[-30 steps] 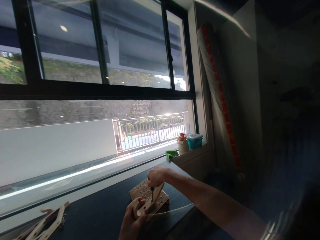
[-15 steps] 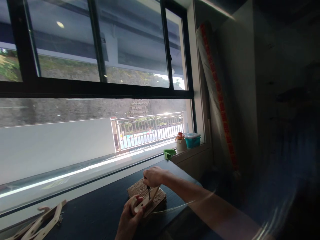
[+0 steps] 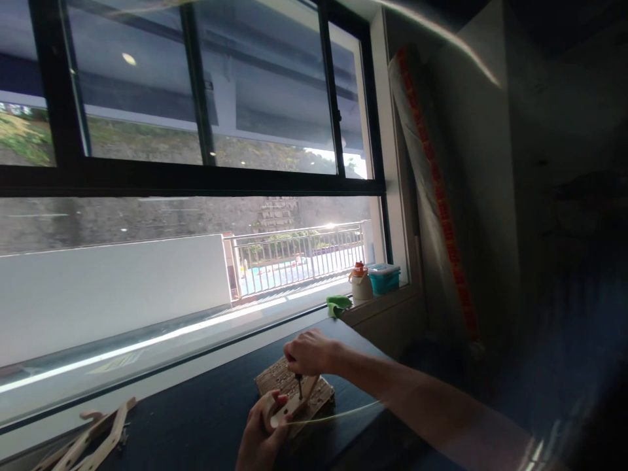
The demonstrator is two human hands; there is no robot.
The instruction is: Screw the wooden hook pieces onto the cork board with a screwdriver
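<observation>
My right hand [image 3: 310, 352] is closed around a screwdriver [image 3: 299, 387], its handle hidden in the fist. The dark shaft points down and its tip meets a light wooden piece [image 3: 284, 413] with small holes. My left hand [image 3: 262, 428] grips that piece at its near left end, fingers and thumb wrapped on it. Underneath lies a thick brown board [image 3: 272, 378] with a rough, pitted top. A thin strip of the light wood stands up beside the shaft.
Light wooden frame parts [image 3: 105, 438] lie on the dark table [image 3: 181, 399] at left. Near the window corner are a green cloth [image 3: 338, 305], a bottle with an orange cap [image 3: 361, 284] and a teal lidded box [image 3: 384, 280]. A tall wrapped roll [image 3: 432, 176] leans at right.
The view has shifted slightly, so everything appears a little further right and lower. Both hands keep the same grips, with the screwdriver still on the wooden piece.
</observation>
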